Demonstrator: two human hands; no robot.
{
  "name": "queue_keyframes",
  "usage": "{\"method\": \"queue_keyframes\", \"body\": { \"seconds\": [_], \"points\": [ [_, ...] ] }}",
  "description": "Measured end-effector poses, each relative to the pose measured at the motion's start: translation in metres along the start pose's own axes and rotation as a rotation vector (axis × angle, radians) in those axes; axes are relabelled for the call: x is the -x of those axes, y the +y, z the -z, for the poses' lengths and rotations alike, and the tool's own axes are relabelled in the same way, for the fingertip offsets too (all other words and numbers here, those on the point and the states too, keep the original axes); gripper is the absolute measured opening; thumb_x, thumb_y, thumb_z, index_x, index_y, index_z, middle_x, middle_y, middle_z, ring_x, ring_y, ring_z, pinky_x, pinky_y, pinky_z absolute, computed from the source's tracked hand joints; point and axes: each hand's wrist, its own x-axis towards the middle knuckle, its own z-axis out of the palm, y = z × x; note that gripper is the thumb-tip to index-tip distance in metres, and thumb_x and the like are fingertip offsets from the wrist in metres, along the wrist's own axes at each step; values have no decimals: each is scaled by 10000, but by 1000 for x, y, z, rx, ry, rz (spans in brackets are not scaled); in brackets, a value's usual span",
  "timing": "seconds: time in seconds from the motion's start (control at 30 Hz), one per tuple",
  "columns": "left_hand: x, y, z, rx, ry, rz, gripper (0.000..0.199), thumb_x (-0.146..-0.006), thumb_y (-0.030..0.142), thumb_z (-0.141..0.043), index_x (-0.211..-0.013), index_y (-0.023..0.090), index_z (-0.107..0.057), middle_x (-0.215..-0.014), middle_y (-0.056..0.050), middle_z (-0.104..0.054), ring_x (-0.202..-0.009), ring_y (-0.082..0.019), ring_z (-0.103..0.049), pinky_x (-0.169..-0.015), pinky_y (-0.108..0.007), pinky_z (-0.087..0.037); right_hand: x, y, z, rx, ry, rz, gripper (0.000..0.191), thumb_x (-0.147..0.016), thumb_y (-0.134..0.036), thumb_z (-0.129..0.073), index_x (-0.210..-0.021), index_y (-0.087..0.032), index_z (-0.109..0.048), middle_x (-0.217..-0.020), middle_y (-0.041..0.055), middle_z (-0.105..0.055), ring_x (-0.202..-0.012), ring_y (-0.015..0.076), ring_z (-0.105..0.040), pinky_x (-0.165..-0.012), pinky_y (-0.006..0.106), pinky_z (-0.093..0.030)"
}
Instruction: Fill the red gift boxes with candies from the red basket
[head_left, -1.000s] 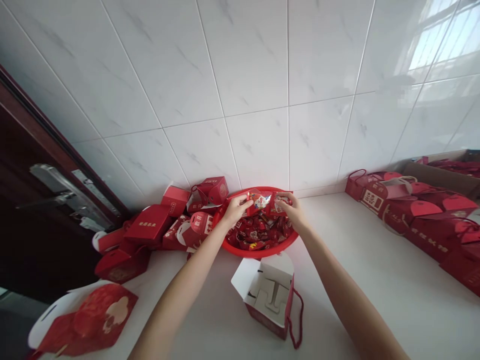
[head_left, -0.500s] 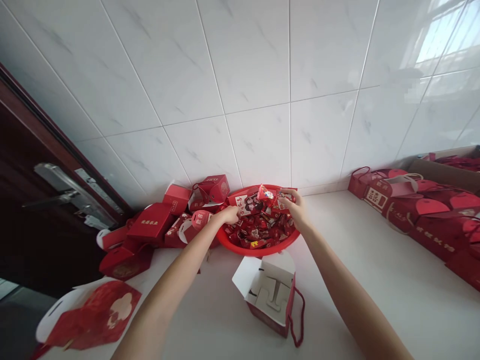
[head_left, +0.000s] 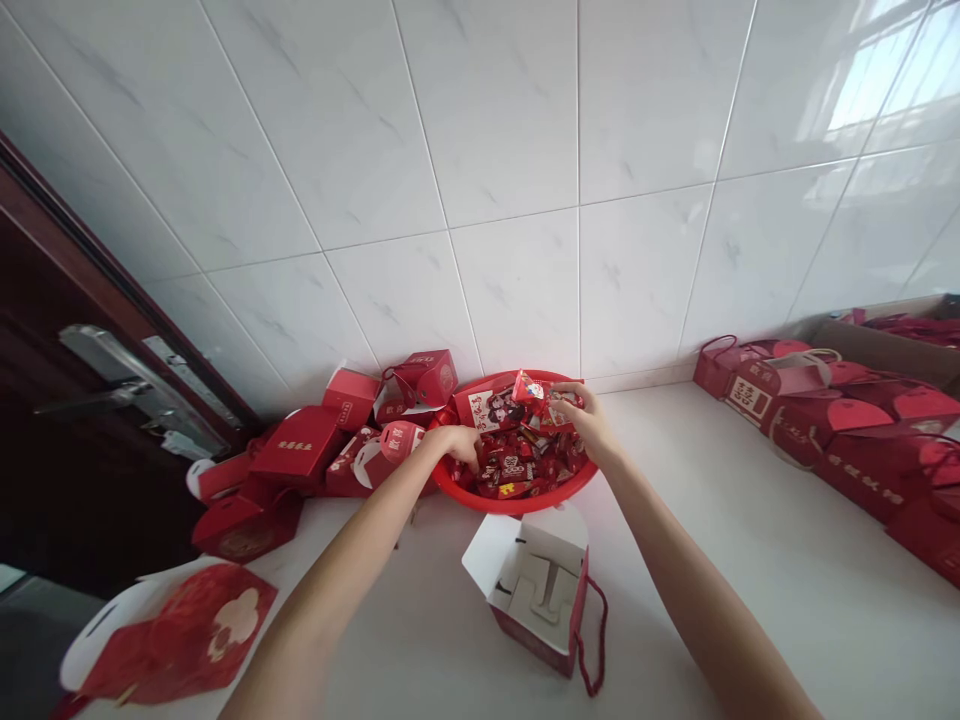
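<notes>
A red basin (head_left: 517, 506) full of red-wrapped sweets (head_left: 517, 467) stands against the wall. My left hand (head_left: 459, 445) reaches into its left side, fingers bent down among the sweets, their tips hidden. At the basin's right rim, my right hand (head_left: 581, 408) is closed on a red packet (head_left: 559, 415). Between the hands lie a printed packet (head_left: 495, 408) and a small red pouch (head_left: 528, 388). In front of the basin an open box (head_left: 534, 610) with white inside and a dark red cord handle shows its folded bottom flaps, nothing on them.
Several red boxes (head_left: 296, 445) are heaped left of the basin, with another box (head_left: 180, 635) nearer at the left. Rows of red boxes (head_left: 840, 415) and a carton (head_left: 885, 340) stand at right. A door handle (head_left: 142, 390) is at far left.
My left hand has left the printed packet and moved down slightly into the sweets. My right hand stays near the right rim, moved slightly left.
</notes>
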Motion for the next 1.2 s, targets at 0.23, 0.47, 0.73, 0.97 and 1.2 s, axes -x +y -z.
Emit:
{"method": "queue_keyframes", "body": {
  "seconds": [0.23, 0.47, 0.73, 0.97, 1.2],
  "points": [
    [24, 2, 11, 34, 116, -211, 454, -597, 191, -744, -1051, 192, -766, -873, -24, -759, -841, -218, -677, -697, -244, -495, 2, -3, -1, 31, -36, 8, 346, -635, -374, -729, -938, -212, -691, -888, 25, -714, -811, 215, -659, -731, 339, -532],
    [36, 5, 8, 337, 199, -488, 532, -666, 265, -756, -1190, 191, -703, -1160, -84, -721, -1043, -253, -663, -912, -344, -506, 6, -11, -2, 97, -89, 29, 305, -652, -383, -724, -900, -209, -688, -920, 39, -722, -854, 224, -659, -757, 348, -525],
    [31, 7, -2, 362, 299, -438, 603, -714, 312, -756, -1289, 175, -637, -1160, -111, -726, -1040, -262, -685, -899, -359, -535, 8, -15, -2, 129, -153, 44, 282, -654, -355, -720, -887, -199, -699, -987, 46, -711, -886, 219, -652, -784, 342, -517],
    [34, -9, -4, -68, 251, -187, 327, -529, 119, -790, -846, 189, -747, -989, -82, -778, -944, -301, -711, -781, -300, -532, 9, -15, -1, 178, -172, 51, 267, -685, -357, -702, -907, -210, -706, -1011, 49, -717, -898, 227, -649, -802, 354, -510],
    [34, -9, -4, 39, 349, -246, 282, -794, 209, -598, -1040, 188, -736, -1072, -94, -764, -994, -251, -703, -867, -305, -511, 8, -12, -1, 161, -204, 54, 268, -685, -355, -704, -913, -214, -704, -1017, 45, -706, -920, 224, -642, -828, 355, -499]
  ]
}}
